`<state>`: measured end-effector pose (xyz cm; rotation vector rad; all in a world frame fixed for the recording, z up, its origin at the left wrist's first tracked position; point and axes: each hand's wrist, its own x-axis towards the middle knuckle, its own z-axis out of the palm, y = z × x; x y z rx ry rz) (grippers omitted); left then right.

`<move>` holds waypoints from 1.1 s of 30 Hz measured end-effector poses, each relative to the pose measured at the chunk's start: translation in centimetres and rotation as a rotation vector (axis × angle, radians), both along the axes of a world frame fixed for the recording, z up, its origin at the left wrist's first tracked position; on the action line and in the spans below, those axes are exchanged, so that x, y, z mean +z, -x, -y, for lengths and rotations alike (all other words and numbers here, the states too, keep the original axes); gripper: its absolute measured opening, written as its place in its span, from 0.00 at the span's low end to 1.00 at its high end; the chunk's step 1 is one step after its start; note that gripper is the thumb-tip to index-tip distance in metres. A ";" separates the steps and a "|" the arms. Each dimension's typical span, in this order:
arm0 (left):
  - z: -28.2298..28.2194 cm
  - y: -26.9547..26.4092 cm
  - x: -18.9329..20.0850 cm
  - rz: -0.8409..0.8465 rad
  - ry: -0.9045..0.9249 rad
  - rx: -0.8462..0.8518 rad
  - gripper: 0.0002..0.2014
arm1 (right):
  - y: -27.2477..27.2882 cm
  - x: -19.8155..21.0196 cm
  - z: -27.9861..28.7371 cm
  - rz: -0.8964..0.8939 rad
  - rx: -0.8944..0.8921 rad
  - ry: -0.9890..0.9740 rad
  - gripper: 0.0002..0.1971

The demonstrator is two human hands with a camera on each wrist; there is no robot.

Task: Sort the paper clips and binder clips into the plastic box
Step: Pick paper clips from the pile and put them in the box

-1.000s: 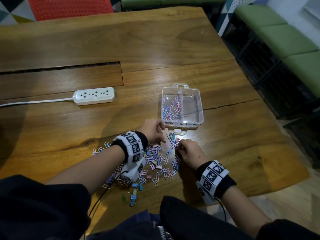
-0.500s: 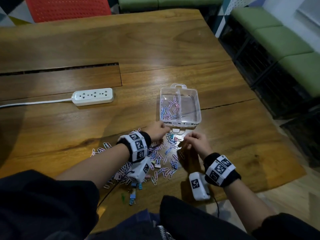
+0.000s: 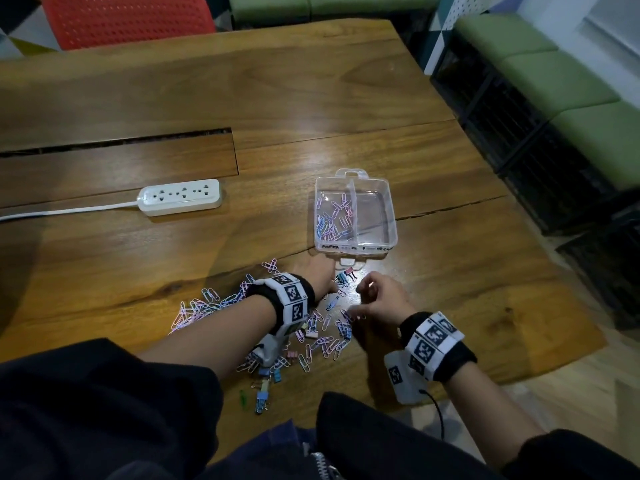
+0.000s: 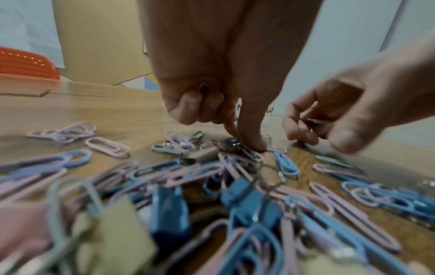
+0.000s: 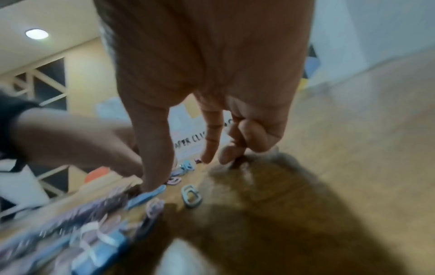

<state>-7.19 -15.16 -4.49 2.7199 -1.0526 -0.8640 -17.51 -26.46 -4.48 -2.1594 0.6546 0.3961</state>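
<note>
The clear plastic box (image 3: 388,216) stands open on the wooden table; several pastel paper clips (image 3: 332,220) lie in its left compartment, and the right one looks bare. A loose pile of paper clips (image 3: 214,303) and binder clips (image 4: 249,201) spreads in front of it. My left hand (image 3: 327,278) reaches over the pile just below the box; its thumb and forefinger come down together on a pink paper clip (image 4: 254,156), the other fingers curled. My right hand (image 3: 360,299) hovers beside it, fingers loosely curled, its thumb by a blue clip (image 5: 146,197); I see nothing held.
A white power strip (image 3: 180,201) with its cord lies at the left. Small binder clips (image 3: 346,274) sit by the box's front tab, more (image 3: 263,400) near the table's front edge. A red chair (image 3: 128,19) stands behind the table, green benches (image 3: 554,81) to the right.
My right hand has lifted off the pile and drifted right, its fingers loosening. My left hand has slid forward to the clips just below the box.
</note>
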 end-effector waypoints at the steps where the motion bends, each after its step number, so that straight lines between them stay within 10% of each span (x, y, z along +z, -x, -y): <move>1: -0.1 0.0 0.0 0.008 -0.020 -0.027 0.19 | 0.3 0.1 -0.2 -0.026 0.053 0.080 0.21; 10: -1.4 -1.0 0.3 -0.072 0.216 0.092 0.13 | 1.6 -0.8 -2.0 0.014 0.222 0.247 0.05; 14: -2.3 -1.5 0.2 -0.396 0.308 0.292 0.13 | 1.6 -1.1 -2.2 0.017 0.273 0.312 0.02; 24: -4.5 -3.6 1.1 -1.041 0.571 0.757 0.07 | -0.8 1.0 -0.6 0.130 -0.356 -0.584 0.14; 33: -3.9 -3.2 1.1 -0.900 0.574 0.833 0.17 | -3.8 -0.7 -1.7 0.149 -0.215 -0.058 0.07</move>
